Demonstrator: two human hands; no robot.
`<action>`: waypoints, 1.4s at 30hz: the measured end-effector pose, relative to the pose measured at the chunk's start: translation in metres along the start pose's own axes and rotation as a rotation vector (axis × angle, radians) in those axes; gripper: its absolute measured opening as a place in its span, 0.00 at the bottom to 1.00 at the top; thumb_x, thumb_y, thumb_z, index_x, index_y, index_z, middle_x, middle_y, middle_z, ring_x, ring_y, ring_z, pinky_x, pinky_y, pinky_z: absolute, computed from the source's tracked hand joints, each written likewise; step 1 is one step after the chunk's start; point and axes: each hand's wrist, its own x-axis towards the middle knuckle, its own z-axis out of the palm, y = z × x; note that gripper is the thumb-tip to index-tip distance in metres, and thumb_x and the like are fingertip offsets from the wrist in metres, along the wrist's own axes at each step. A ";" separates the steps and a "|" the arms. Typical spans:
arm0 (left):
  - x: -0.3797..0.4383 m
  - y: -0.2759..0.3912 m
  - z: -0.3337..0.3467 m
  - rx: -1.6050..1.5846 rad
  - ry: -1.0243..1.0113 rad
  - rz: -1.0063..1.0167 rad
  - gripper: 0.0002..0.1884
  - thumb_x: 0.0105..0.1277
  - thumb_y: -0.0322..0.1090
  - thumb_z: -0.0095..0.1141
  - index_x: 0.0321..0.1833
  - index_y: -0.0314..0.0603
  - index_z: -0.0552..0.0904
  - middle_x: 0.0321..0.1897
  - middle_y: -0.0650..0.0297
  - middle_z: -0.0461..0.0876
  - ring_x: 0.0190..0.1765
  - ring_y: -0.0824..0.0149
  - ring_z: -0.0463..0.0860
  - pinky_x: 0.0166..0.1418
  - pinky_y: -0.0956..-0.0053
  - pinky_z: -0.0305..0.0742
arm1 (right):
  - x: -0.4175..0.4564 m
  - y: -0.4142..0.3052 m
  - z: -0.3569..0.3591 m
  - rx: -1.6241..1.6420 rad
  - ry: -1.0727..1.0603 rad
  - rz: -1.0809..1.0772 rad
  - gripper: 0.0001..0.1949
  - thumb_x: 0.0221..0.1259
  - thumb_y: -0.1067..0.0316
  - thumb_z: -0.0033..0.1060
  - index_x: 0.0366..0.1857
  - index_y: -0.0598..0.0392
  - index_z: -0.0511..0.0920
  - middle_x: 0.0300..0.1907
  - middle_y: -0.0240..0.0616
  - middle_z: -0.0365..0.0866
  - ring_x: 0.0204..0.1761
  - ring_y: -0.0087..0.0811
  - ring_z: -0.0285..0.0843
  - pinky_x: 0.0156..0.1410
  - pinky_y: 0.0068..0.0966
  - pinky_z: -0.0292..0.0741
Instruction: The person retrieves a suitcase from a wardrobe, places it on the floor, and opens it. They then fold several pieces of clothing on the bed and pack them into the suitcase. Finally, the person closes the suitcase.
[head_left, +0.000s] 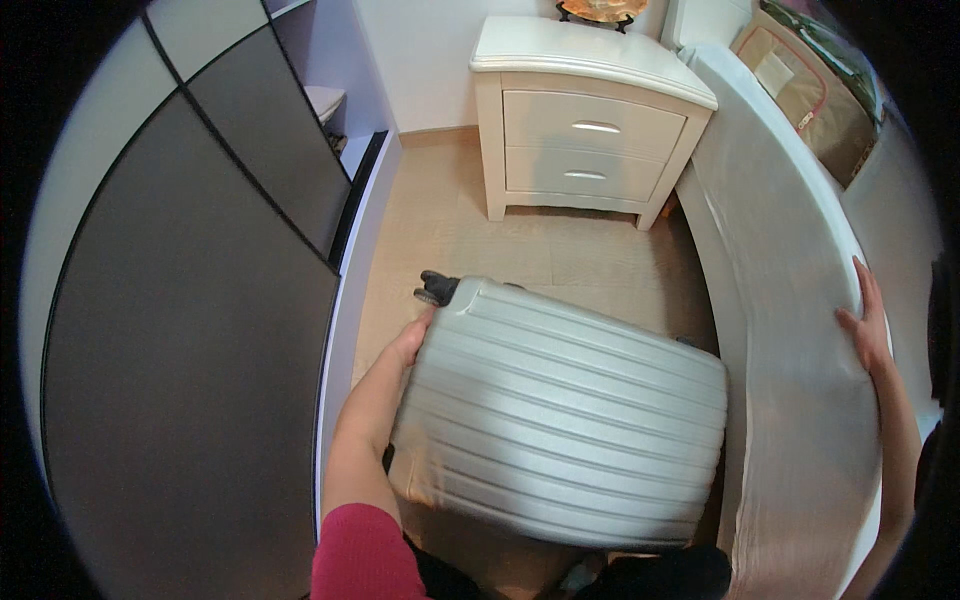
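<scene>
A silver hard-shell suitcase (562, 420) with ridged sides lies tilted across the floor before me, its black wheels (437, 288) at the upper left corner. My left hand (412, 337) is at its left side just below those wheels; the fingers are hidden behind the edge, so whether they grip it cannot be told. My right hand (870, 319) rests with fingers apart on the upper edge of the mattress (802, 375), which has a pale, shiny cover. The suitcase's right end is close beside the bed.
A white two-drawer nightstand (592, 135) stands against the wall, a decorative plate (604, 9) on its top. Left is a wardrobe with dark sliding doors (202, 337), partly open at the far end. A beige zippered bag (810, 97) lies on the bed. My legs are at the bottom.
</scene>
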 end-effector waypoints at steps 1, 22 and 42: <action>0.001 0.008 0.010 -0.032 -0.009 -0.058 0.24 0.69 0.46 0.41 0.62 0.39 0.72 0.56 0.49 0.76 0.56 0.55 0.77 0.57 0.64 0.72 | -0.002 0.003 -0.001 -0.023 0.015 0.008 0.48 0.31 0.66 0.59 0.70 0.33 0.55 0.70 0.42 0.52 0.71 0.45 0.51 0.76 0.44 0.51; 0.097 0.036 0.002 0.197 -0.046 -0.101 0.22 0.68 0.45 0.42 0.58 0.39 0.75 0.52 0.49 0.78 0.52 0.53 0.79 0.55 0.63 0.74 | -0.003 -0.009 -0.002 -0.011 -0.034 0.032 0.48 0.27 0.70 0.54 0.69 0.37 0.57 0.69 0.44 0.54 0.70 0.43 0.52 0.75 0.42 0.53; 0.066 0.020 -0.014 1.000 0.034 0.067 0.20 0.68 0.43 0.42 0.54 0.38 0.77 0.47 0.48 0.80 0.48 0.52 0.81 0.52 0.63 0.75 | -0.004 -0.009 -0.001 -0.068 -0.048 0.045 0.48 0.28 0.68 0.57 0.69 0.35 0.57 0.70 0.42 0.54 0.71 0.43 0.50 0.76 0.43 0.52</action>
